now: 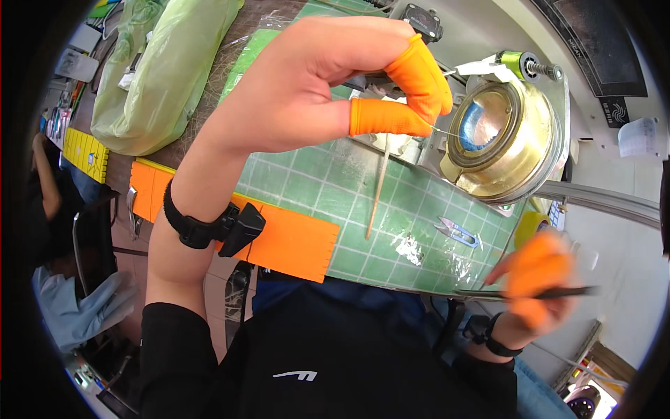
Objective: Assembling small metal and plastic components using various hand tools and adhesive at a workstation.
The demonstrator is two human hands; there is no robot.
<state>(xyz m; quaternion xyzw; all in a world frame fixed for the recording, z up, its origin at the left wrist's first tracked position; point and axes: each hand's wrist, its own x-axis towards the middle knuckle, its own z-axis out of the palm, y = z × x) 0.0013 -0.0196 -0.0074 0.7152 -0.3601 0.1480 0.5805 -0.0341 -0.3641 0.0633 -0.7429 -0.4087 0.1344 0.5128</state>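
Note:
My left hand (pixel 328 94), with orange covers on thumb and forefinger, reaches over the bench with its fingertips pinched on a fine thread (pixel 447 132). That pale strand runs to the mouth of a round brass drum (pixel 513 167), which has a blue lining inside its opening. At the lower right, my right hand (pixel 541 279) is smeared by motion and also wears orange finger covers. Its fingers are closed around a slim dark tool (pixel 558 292), too blurred to name exactly. Blue-handled thread snips (pixel 457 232) lie on the green cutting mat (pixel 300 181) between the hands.
A thin wooden stick (pixel 379 188) lies on the mat. An orange strip (pixel 293 244) runs along the front edge, and a pale green plastic bag (pixel 167 77) sits at the left. Yellow tape (pixel 532 227) stands near the drum. Another person's arm (pixel 46 174) shows at far left.

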